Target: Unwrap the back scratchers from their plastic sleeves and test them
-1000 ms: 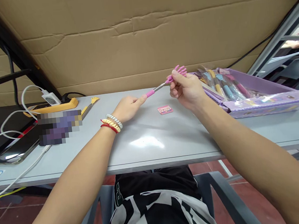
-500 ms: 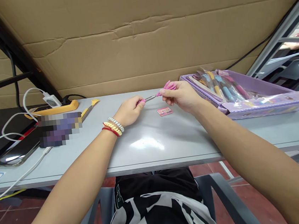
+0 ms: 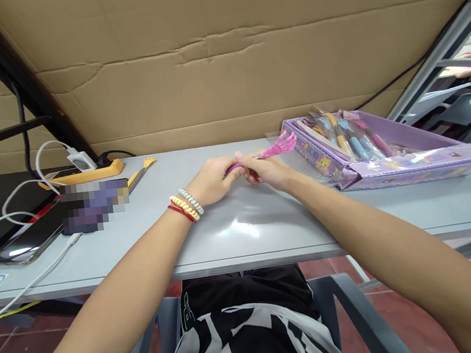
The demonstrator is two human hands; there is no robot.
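My left hand (image 3: 215, 179), with bracelets at the wrist, is closed on the pink handle of a back scratcher (image 3: 279, 145). Its pink claw head points to the right, above the back of my right hand, and a short bit of metal rod shows beneath it. My right hand (image 3: 265, 170) touches the left one, its fingers curled under and its thumb close to the handle. What those fingers grip is hidden. The small pink card is mostly or wholly covered by my right hand. Clear plastic wrapping (image 3: 310, 164) lies between my right wrist and the box.
On the right stands a purple box (image 3: 424, 168) holding several wrapped scratchers. To the left lie a yellow-clawed stick (image 3: 149, 162), a phone (image 3: 27, 235), an orange power strip (image 3: 108, 168) and white cables. A cardboard wall (image 3: 226, 87) rises behind the table (image 3: 235, 255).
My right hand has left the claw head and moved left and down against my left hand, over the pink card. The claw now shows fully; less metal rod is visible.
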